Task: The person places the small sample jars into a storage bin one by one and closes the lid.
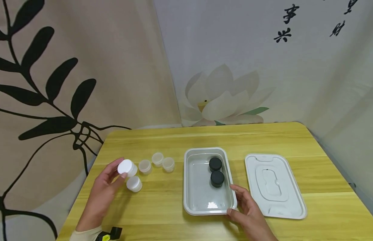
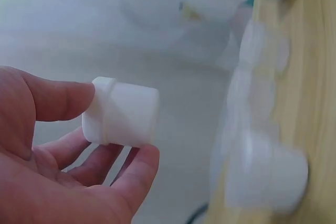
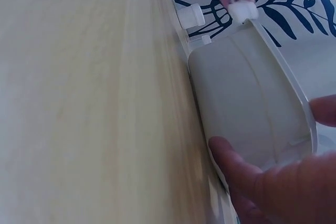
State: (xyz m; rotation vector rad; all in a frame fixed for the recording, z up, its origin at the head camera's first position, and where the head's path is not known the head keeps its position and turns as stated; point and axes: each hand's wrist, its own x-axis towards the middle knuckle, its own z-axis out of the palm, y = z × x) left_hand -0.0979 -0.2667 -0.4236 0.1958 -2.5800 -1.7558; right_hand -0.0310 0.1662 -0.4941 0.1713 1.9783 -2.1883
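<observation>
Jar, box (each partly behind hands)

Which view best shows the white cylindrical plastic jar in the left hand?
Left wrist: the white cylindrical plastic jar is large, side-on, mostly unobstructed. Head shows its top and side, smaller; right wrist, a small, blurred shape.

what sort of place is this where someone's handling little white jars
Probably a curtained-off indoor workspace: there's a wood-grain table, with a lotus-print curtain behind it and a leaf-print curtain to the left.
</observation>
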